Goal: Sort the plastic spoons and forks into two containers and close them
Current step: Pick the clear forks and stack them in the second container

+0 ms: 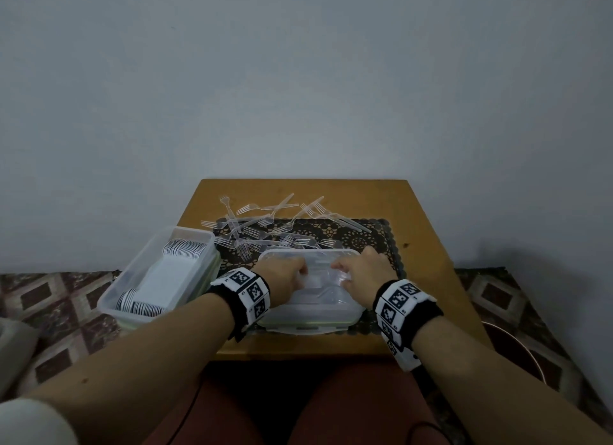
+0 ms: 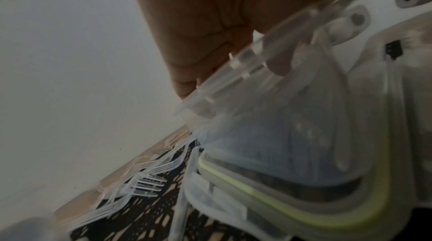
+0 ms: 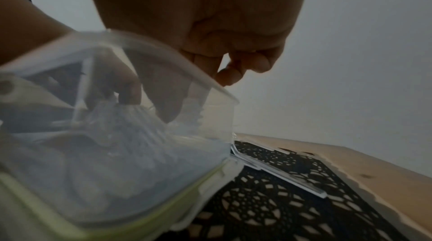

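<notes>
A clear container (image 1: 345, 315) stands on its green-sealed lid (image 2: 304, 213) at the front middle of the table. Both my hands reach into it. My left hand (image 1: 288, 273) and right hand (image 1: 361, 269) meet over its middle, fingers curled down on a bunch of clear forks (image 1: 323, 292) inside. In the right wrist view my fingers (image 3: 126, 86) pinch that clear plastic behind the container wall (image 3: 163, 45). Several loose clear forks (image 1: 265, 225) lie scattered behind the container. A second container (image 1: 112, 298) at the left holds stacked white spoons (image 1: 185, 249).
A dark lace mat (image 1: 365, 232) covers the middle of the small wooden table (image 1: 421, 232), which stands against a plain wall. Patterned flooring lies on both sides. The left container overhangs the table's left edge. My knees are under the front edge.
</notes>
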### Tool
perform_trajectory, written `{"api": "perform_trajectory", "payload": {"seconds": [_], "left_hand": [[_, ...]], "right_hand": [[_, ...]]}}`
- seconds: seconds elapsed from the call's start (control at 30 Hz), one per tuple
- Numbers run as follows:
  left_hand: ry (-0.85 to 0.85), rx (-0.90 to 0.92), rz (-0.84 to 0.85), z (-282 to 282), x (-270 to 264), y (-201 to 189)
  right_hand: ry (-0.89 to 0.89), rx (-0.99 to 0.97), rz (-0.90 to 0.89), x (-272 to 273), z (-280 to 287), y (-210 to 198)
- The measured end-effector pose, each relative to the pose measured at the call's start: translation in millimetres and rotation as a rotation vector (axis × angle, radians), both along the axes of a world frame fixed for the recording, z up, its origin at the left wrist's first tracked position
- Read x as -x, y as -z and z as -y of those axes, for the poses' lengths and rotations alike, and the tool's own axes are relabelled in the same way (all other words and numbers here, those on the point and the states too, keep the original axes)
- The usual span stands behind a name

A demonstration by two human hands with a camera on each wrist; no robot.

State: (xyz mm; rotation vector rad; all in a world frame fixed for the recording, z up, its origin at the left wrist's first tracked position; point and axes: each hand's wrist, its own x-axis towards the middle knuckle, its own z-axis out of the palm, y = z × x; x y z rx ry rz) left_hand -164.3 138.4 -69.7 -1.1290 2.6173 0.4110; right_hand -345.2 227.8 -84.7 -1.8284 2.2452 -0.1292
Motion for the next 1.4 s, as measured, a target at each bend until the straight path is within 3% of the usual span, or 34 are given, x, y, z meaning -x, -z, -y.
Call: {"api": "perform_trajectory", "payload": {"seconds": [0.2,0.4,0.53,0.6,0.67,0.73,0.9,1.2,1.4], "left_hand": [[0.065,0.026,-0.016,3,-6,10],[0.084,-0.047,-0.097,3,-10,11],[0.080,-0.050,-0.133,4,-11,6],[0.081,0.042,-0.178,5,-13,4],[0.072,0.168,-0.219,6,-18,5],[0.030,0.183,-0.217,9,-25,6],[-0.098,-0.098,-0.144,22,-40,17],[-0.144,-0.241,-0.194,26,-41,27],[-0.142,-0.226,-0.194,25,-41,29]], "right_hand": [[-0.079,-0.157,-0.011,2,-4,-11],[-0.170,-0.094,-0.002,3,-14,-12],[0.003,0.239,0.312,23,-5,-16],[0.154,0.379,0.377,43,4,-15],[0.249,0.286,0.313,63,13,-8],[0.229,0.066,0.213,77,22,2],[0.099,-0.183,0.111,79,43,15],[0.160,-0.076,0.199,86,68,36],[-0.063,-0.081,0.201,82,96,29]]}}
